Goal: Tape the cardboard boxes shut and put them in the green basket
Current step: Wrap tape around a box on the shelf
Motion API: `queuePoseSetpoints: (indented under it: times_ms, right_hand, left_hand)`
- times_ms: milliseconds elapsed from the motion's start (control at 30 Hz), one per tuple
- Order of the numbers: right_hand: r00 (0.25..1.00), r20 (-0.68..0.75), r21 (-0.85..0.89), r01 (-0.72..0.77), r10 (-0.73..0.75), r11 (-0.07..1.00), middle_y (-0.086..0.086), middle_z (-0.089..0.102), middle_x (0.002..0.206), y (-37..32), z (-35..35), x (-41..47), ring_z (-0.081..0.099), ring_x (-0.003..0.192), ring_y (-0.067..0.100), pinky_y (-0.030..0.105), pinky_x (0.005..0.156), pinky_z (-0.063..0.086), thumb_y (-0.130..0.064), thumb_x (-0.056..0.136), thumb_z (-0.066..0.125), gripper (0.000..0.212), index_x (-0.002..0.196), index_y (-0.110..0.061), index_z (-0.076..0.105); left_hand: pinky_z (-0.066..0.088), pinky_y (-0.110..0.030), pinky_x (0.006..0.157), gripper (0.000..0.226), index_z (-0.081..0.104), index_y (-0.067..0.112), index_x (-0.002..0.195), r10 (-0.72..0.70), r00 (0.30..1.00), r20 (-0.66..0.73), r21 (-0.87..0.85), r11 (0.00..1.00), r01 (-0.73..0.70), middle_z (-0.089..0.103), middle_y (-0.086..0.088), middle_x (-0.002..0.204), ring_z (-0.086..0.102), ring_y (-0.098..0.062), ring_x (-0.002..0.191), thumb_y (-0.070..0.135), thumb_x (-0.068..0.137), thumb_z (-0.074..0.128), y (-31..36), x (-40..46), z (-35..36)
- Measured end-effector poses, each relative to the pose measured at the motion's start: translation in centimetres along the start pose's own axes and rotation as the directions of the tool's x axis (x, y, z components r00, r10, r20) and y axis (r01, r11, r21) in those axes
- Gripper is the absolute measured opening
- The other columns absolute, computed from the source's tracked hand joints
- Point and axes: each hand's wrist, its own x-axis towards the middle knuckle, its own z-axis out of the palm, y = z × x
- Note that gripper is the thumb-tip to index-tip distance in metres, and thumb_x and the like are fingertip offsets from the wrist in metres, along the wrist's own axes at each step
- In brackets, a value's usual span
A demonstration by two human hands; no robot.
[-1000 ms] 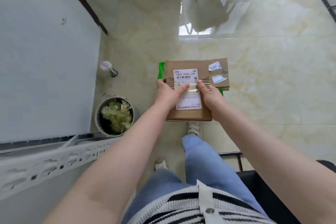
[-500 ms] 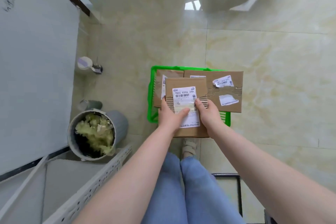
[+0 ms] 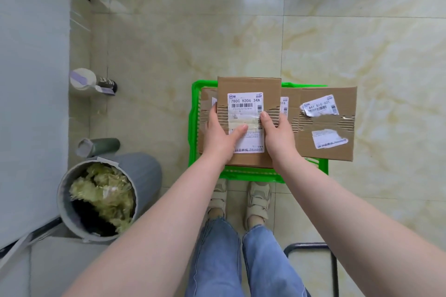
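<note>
- Looks like a home or small packing room: glossy marble-look floor tiles (image 3: 337, 43)
- Grey bin (image 3: 101, 200) of scraps at 8 o'clock
- White wall (image 3: 29, 79) at 9

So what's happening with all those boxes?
A person is holding a taped cardboard box with both hands, the left hand and right hand gripping its sides. They hold it above a green basket on the floor. At least two other boxes already sit in the basket, including a big one on the right that sticks out over the rim.
</note>
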Motion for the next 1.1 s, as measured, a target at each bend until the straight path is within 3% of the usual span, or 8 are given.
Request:
queuePoseSetpoints:
  times_ms: [367,800,1100]
  right_hand:
    - [1.000,0.002,0.071,-0.014,0.014,0.997,-0.002,0.029,0.158,-0.3,-0.3,-0.2,0.028,0.144,0.018,0.035,0.114,0.023,-0.041,0.096,0.054,0.068,0.154,-0.022,0.024]
    - [1.000,0.018,0.002,0.024,-0.025,1.000,0.005,0.036,0.153,0.5,-1.2,-0.1,0.037,0.139,0.022,0.040,0.114,0.030,-0.043,0.092,0.059,0.073,0.152,-0.023,0.023]
    - [0.993,-0.032,0.045,0.119,-0.118,0.992,0.001,0.029,0.157,0.9,-3.1,-3.4,0.026,0.144,0.016,0.046,0.116,0.028,-0.037,0.095,0.057,0.068,0.152,-0.025,0.023]
  left_hand:
    - [0.021,-0.046,0.119,0.104,0.011,0.025,0.155,-0.034,0.999,-0.029,0.123,0.992,0.037,0.027,-0.006,0.155,0.023,-0.024,0.145,0.038,0.077,0.078,0.6,-0.2,0.4]
    - [0.024,-0.046,0.118,0.100,0.015,0.022,0.154,-0.042,0.998,-0.042,0.117,0.992,0.047,0.031,-0.007,0.154,0.026,-0.024,0.144,0.042,0.079,0.076,0.7,-0.3,0.1]
    - [0.021,-0.049,0.118,0.095,0.008,0.016,0.156,-0.089,0.987,-0.136,0.134,0.985,0.108,0.009,-0.009,0.159,0.023,-0.033,0.144,0.048,0.088,0.065,2.0,-1.7,-1.5]
